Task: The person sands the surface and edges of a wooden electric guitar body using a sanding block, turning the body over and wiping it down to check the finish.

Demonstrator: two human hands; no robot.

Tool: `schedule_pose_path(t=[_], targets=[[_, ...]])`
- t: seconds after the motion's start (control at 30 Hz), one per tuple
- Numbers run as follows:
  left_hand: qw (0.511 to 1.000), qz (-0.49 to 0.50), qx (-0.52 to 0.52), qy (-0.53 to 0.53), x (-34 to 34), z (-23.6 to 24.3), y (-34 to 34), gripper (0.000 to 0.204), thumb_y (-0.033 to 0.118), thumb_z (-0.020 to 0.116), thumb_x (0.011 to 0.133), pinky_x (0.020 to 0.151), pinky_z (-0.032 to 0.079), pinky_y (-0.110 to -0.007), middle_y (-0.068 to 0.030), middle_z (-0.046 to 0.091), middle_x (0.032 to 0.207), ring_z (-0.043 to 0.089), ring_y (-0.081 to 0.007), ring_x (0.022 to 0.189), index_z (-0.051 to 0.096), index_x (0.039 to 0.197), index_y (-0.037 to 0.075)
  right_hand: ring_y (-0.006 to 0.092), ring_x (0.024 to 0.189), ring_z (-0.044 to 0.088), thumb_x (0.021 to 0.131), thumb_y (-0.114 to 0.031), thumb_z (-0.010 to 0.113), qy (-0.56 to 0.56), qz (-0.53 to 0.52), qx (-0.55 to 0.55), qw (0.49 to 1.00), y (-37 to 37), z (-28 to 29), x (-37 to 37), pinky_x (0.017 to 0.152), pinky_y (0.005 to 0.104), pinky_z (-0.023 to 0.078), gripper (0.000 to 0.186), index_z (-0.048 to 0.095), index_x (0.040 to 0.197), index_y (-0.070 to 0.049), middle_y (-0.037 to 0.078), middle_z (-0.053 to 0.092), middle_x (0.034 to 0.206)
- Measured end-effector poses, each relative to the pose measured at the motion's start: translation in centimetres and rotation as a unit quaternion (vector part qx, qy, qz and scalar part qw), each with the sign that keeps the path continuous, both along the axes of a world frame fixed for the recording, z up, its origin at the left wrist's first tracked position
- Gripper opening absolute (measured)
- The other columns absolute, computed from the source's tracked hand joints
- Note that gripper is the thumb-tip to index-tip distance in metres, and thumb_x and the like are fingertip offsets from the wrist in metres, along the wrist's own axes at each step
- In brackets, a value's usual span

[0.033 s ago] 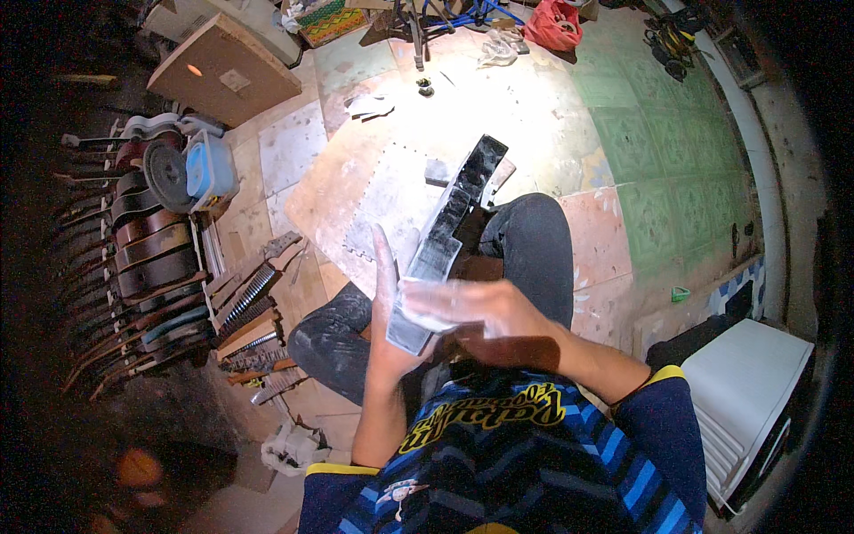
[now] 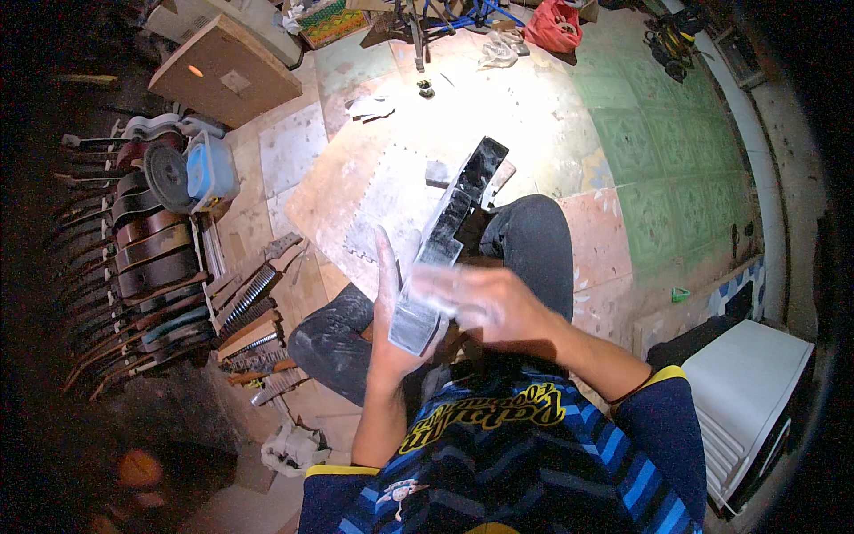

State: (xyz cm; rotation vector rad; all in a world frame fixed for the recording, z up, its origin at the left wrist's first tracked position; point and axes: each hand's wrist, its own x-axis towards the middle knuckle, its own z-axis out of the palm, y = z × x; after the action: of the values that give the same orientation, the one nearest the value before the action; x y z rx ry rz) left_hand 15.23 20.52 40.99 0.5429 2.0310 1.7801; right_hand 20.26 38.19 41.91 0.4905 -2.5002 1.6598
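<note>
Head view shows my left hand (image 2: 391, 329) cupping the lower end of the dusty neck blank (image 2: 449, 240) over my lap, my right hand (image 2: 485, 303) pressed flat on it, so rubbing should go evenly with a steady grip.

Your right hand (image 2: 485, 303) blurs across the long grey piece (image 2: 449, 236), hiding its middle. Its lower end sits behind your left hand (image 2: 391, 334). Left of the piece, the guitars (image 2: 133, 258) fade into dark, uncountable.
</note>
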Motion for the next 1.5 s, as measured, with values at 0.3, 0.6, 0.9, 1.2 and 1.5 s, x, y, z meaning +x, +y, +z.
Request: schedule_pose_path(t=[0.3, 0.6, 0.9, 1.2, 1.5], targets=[[0.990, 0.119, 0.066, 0.022, 0.7, 2.0, -0.2, 0.086, 0.002, 0.069, 0.075, 0.108, 0.038, -0.041, -0.0227, 0.049, 0.137, 0.052, -0.0295, 0.125, 0.023, 0.148, -0.005, 0.0352, 0.108, 0.059, 0.077, -0.005, 0.062, -0.036, -0.061, 0.057, 0.996, 0.6, 0.6, 0.6, 0.094, 0.0405, 0.049, 0.055, 0.058, 0.131, -0.011, 0.015, 0.057, 0.123], [0.968, 0.211, 0.113, 0.076, 1.6, 2.4, 1.7, 0.044, 0.024, 0.046, 0.099, 0.103, 0.043, -0.044, -0.0239, 0.058, 0.123, 0.058, -0.0317, 0.115, 0.041, 0.132, -0.005, 0.0346, 0.104, 0.061, 0.067, 0.001, 0.068, 0.007, -0.182, 0.004, 0.983, -1.9, -0.9, 0.6, 0.092, 0.0401, 0.049, 0.037, 0.065, 0.104, -0.003, 0.014, 0.063, 0.108], [0.962, 0.238, 0.100, 0.090, 2.4, 2.3, 2.6, 0.040, 0.021, 0.045, 0.098, 0.100, 0.044, -0.044, -0.0236, 0.061, 0.116, 0.060, -0.0309, 0.109, 0.042, 0.130, -0.004, 0.0290, 0.096, 0.067, 0.065, 0.003, 0.065, 0.048, -0.127, -0.074, 0.988, -1.9, 0.3, 1.8, 0.087, 0.0364, 0.053, 0.037, 0.068, 0.101, -0.004, 0.015, 0.068, 0.102], [0.964, 0.237, 0.104, 0.061, 2.8, 2.4, 2.6, 0.044, 0.018, 0.043, 0.096, 0.102, 0.043, -0.046, -0.0257, 0.057, 0.123, 0.059, -0.0337, 0.112, 0.040, 0.133, -0.005, 0.0308, 0.102, 0.066, 0.078, -0.013, 0.068, 0.006, -0.090, -0.076, 0.993, -1.5, 0.3, 2.3, 0.089, 0.0383, 0.053, 0.028, 0.067, 0.105, -0.004, 0.015, 0.066, 0.108], [0.967, 0.231, 0.072, 0.078, 2.7, 2.5, 2.6, 0.045, 0.019, 0.043, 0.096, 0.103, 0.041, -0.043, -0.0254, 0.058, 0.122, 0.058, -0.0316, 0.113, 0.040, 0.133, -0.006, 0.0315, 0.105, 0.065, 0.077, -0.009, 0.066, -0.049, -0.105, -0.070, 0.991, -0.5, -0.5, 2.1, 0.092, 0.0368, 0.052, 0.035, 0.066, 0.111, -0.006, 0.015, 0.065, 0.112]])
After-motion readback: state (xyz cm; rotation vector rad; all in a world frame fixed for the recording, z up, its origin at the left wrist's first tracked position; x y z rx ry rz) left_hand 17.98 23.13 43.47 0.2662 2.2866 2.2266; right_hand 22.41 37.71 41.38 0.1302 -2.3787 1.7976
